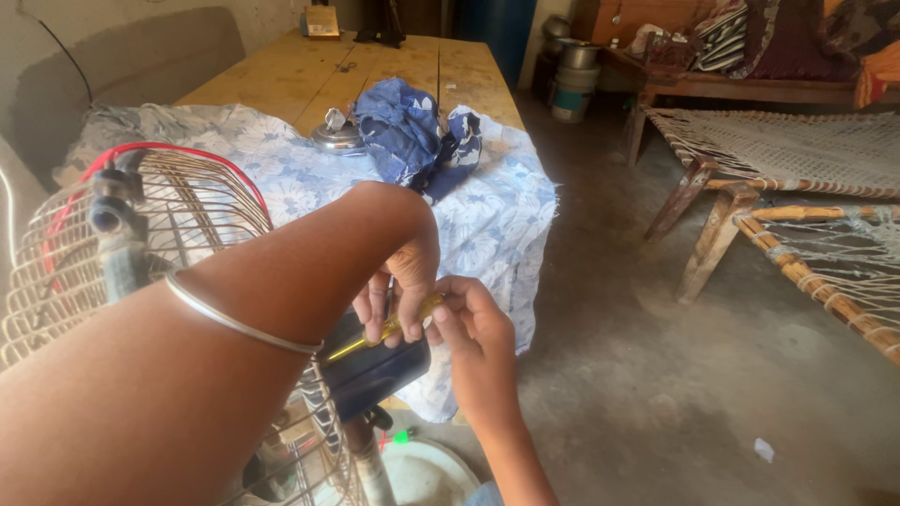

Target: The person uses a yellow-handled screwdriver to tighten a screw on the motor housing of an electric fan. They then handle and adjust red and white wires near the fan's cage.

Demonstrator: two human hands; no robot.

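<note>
My left hand (398, 281), with a silver bangle on the forearm, reaches across and holds a yellow-handled screwdriver (398, 326) against the dark blue motor housing (375, 375) of a fan. My right hand (469, 328) comes up from below and pinches the screwdriver's end with its fingertips. The fan's wire cage (178, 215), with a red rim, lies to the left behind my forearm. What the screwdriver tip touches is hidden by my fingers.
A wooden table (309, 66) is covered with a blue floral cloth (506, 215); a crumpled dark blue cloth (412, 131) and a metal object (336, 136) lie on it. Woven rope cots (797, 215) stand at the right. A white tub (422, 473) sits below.
</note>
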